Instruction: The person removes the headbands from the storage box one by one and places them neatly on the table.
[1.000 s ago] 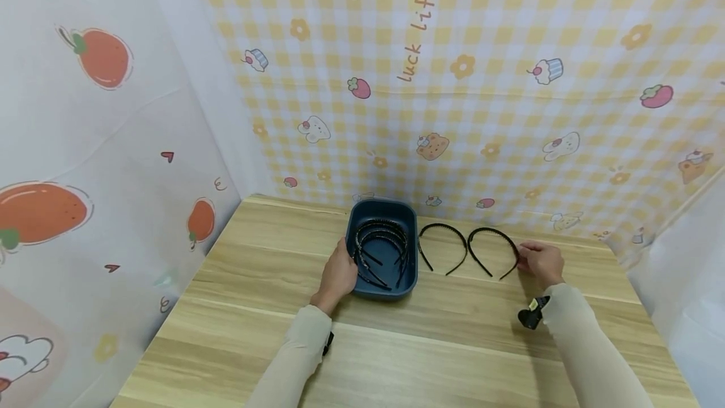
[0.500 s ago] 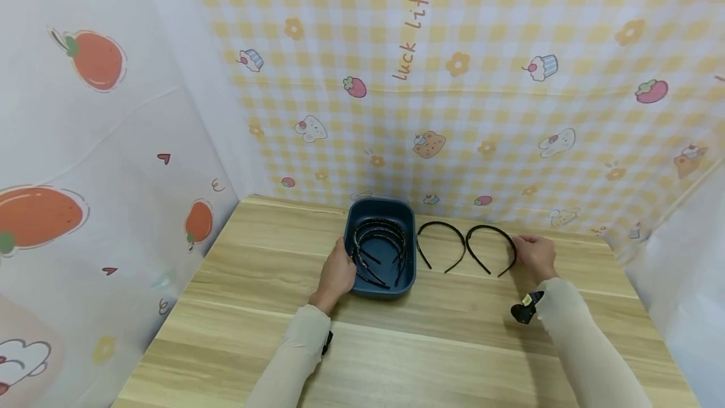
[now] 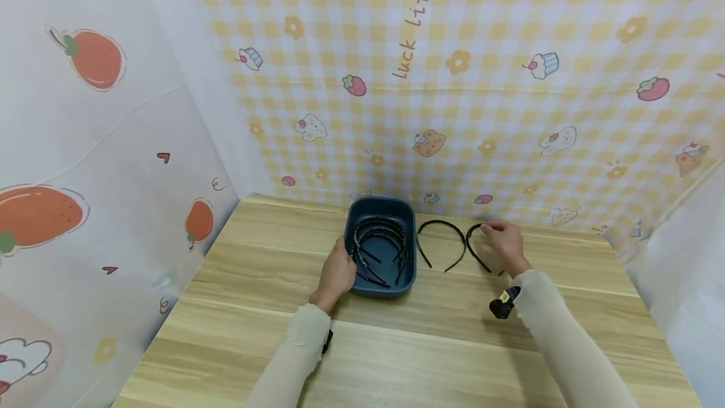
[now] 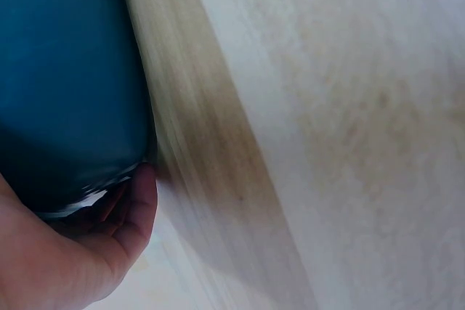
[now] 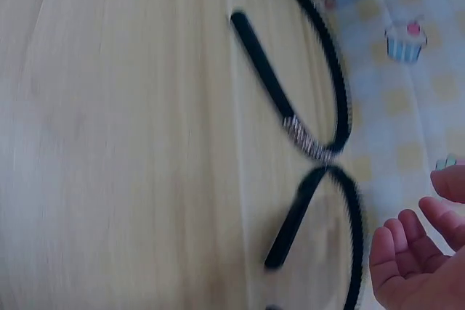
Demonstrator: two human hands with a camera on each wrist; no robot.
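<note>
My left hand [image 3: 338,269] grips the left side of a dark blue plastic bin [image 3: 381,294]; in the left wrist view its fingers curl at the bin's edge. Several black headbands [image 3: 362,226] lie nested inside the bin. Right of it, two more lie on the table side by side: a left headband [image 5: 299,134] with a glittery stretch and a right headband [image 5: 290,226]. Over the right one's upper curve is my right hand [image 3: 503,243], partly covering it in the head view. The right wrist view shows its fingers [image 5: 414,234] loosely bent, with nothing between them.
The wood-grain table [image 3: 430,357] meets a yellow checked cloth wall [image 3: 396,143] just behind the bin and headbands. A white printed cloth [image 3: 141,143] stands along the left side. A small black camera [image 3: 504,303] sits on the right wrist.
My right hand has moved left, from the right headband's right side to over its upper curve. The headbands stay in place, and my left hand keeps its grip on the bin.
</note>
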